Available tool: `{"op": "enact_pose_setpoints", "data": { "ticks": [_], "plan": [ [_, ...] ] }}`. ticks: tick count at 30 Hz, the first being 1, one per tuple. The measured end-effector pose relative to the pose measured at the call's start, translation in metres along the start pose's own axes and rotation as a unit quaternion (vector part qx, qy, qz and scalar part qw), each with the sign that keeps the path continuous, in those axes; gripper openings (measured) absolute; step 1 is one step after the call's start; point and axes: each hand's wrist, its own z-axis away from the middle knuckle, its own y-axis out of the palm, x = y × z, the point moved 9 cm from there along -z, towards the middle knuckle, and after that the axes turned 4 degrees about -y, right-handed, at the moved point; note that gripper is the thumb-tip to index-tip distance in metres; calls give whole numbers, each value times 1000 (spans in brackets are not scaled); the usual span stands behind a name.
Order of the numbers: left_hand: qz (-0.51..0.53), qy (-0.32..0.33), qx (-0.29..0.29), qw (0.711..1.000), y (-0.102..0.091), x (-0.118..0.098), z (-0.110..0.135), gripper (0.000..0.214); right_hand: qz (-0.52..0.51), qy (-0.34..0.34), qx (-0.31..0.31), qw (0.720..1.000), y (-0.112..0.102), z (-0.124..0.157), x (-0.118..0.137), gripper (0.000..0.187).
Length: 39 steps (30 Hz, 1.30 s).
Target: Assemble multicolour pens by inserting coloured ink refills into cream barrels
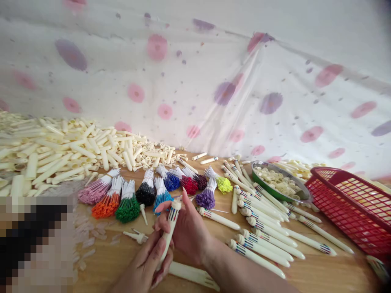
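Observation:
Both of my hands hold one cream multicolour pen (170, 225) low in the middle of the head view. My left hand (146, 264) grips the pen's lower barrel with closed fingers. My right hand (187, 230) wraps the upper part, fingertips pinched at the slotted top end. Just beyond the hands lie bundles of coloured refills (146, 194): pink, orange, green, black, blue, red, purple, yellow. Another cream pen (192, 274) lies under my forearms.
Assembled pens (269, 228) lie in rows to the right on the wooden table (320, 272). A green bowl of cream parts (279, 181) and a red basket (354, 203) stand at right. A heap of cream barrels (55, 150) fills the left. Flowered cloth (195, 81) hangs behind.

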Motion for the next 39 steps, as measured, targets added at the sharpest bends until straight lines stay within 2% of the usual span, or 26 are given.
{"op": "enact_pose_setpoints", "data": {
  "ticks": [3, 6, 11, 17, 23, 28, 33, 35, 39],
  "plan": [
    [14, 15, 34, 999, 5, -2, -3, 48, -47, -1, 38, 998, 6, 0, 7, 45],
    [15, 33, 37, 999, 3, -2, -5, 45, -62, -5, 56, 996, 10, 2, 11, 34],
    [15, 12, 41, 999, 2, 0, -6, 44, -44, -16, 41, 998, 8, 2, 9, 36],
    [-29, 26, 14, 999, 8, -11, -5, 49, -36, -21, 37, 998, 7, -1, 13, 46],
    [-28, 18, -6, 999, 12, -14, 0, 52, -34, -24, 33, 999, 9, -1, 15, 29],
    [-22, 12, -5, 1000, 14, -16, -1, 56, -44, -29, 30, 998, 9, 0, 16, 36],
    [-22, -6, -38, 999, 2, -11, 0, 61, -29, -27, 41, 998, 11, 2, 17, 26],
    [-16, -8, -38, 999, 0, -7, -1, 60, -31, -24, 33, 999, 10, 2, 17, 23],
    [-17, 13, 0, 1000, 4, -5, -4, 48, -41, -23, 37, 998, 11, 0, 17, 25]
  ]
}}
